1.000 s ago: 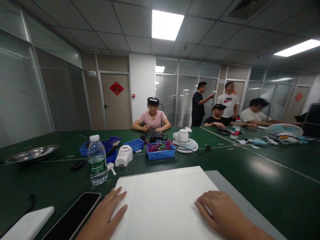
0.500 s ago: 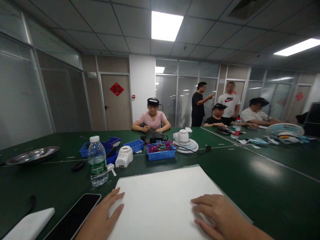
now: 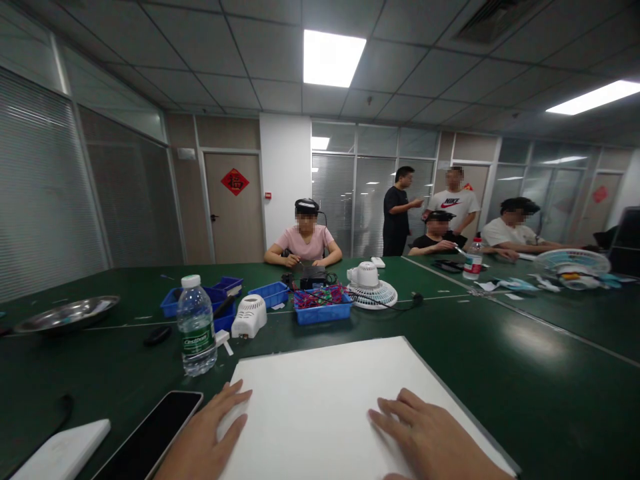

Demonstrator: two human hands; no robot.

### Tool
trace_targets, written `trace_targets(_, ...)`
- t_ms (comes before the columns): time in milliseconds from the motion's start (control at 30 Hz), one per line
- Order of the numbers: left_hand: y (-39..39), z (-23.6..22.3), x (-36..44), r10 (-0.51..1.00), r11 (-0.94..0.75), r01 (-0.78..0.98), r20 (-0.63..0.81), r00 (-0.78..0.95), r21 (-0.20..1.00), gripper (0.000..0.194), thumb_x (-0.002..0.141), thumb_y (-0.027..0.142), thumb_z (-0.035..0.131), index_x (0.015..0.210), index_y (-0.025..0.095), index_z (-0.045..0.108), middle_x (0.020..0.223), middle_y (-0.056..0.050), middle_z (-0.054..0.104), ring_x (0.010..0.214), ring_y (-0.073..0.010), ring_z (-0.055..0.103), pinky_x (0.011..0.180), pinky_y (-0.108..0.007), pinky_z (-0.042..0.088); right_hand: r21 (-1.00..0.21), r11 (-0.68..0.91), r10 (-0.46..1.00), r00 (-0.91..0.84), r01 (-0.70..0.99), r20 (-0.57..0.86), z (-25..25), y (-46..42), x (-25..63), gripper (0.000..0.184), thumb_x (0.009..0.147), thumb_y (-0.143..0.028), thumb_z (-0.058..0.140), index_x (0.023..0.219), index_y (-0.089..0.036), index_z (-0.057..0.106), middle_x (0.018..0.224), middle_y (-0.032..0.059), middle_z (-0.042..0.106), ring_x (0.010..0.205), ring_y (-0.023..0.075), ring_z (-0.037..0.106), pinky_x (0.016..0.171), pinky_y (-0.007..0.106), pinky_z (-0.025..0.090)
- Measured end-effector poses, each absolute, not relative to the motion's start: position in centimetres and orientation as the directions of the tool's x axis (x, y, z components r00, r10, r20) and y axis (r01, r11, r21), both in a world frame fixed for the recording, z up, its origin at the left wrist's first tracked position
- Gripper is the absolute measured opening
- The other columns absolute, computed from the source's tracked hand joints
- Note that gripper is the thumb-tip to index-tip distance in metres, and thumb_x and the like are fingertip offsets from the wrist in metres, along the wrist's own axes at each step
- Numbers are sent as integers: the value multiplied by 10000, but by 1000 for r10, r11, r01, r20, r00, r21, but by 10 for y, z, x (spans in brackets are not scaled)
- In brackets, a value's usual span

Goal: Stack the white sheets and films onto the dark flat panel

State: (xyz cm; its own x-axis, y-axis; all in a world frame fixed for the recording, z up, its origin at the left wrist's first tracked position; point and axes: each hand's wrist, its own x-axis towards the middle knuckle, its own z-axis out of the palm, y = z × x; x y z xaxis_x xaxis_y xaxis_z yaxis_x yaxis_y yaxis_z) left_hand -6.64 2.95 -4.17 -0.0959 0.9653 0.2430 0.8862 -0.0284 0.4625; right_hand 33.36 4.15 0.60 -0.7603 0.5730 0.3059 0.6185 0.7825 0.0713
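Observation:
A large white sheet lies flat on the green table in front of me. My left hand rests open on the sheet's near left edge, fingers stretched flat. My right hand lies open on the sheet's near right part, fingers spread and pointing left. Neither hand holds anything. A grey board edge shows along the sheet's right side.
A dark phone and a white box lie left of my left hand. Beyond stand a water bottle, blue bins, a white fan part, a fan and a metal dish. Several people sit and stand at the far side.
My right hand has slid left across the sheet. The white sheet has shifted right over the grey board, so less of the board shows. My left hand has barely moved.

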Motion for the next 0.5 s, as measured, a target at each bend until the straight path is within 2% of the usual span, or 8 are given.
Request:
trace_targets(133,27,-40,-66,978,1,895,184,-93,445,523,900,485,427,1311,242,637,1517,-33,489,1429,-275,400,1184,-521,294,181,790,502,-789,585,355,-13,48,337,501,899,-473,565,1335,-229,601,1231,98,701,960,285,697,710,346,593)
trace_targets(233,28,-46,-67,982,-5,907,176,-76,420,534,894,489,445,1342,251,611,1553,-17,438,1453,-264,350,1194,-496,284,249,769,451,-776,589,441,-27,53,336,448,901,-444,552,1274,-204,621,1175,114,722,891,279,705,653,332,574)
trace_targets(367,30,-51,-67,984,-2,914,162,-70,406,551,914,508,411,1366,247,588,1574,-15,404,1470,-254,309,1206,-488,257,326,780,366,-812,533,454,-31,54,330,435,938,-501,522,1272,-236,605,1236,118,694,925,271,714,724,335,550)
trace_targets(500,30,-48,-64,987,-7,920,150,-57,392,579,928,501,365,1385,209,569,1583,-34,386,1482,-253,288,1214,-485,245,300,836,320,-854,458,410,-20,52,326,435,952,-500,539,1330,-286,567,1299,98,659,1066,246,694,799,307,534)
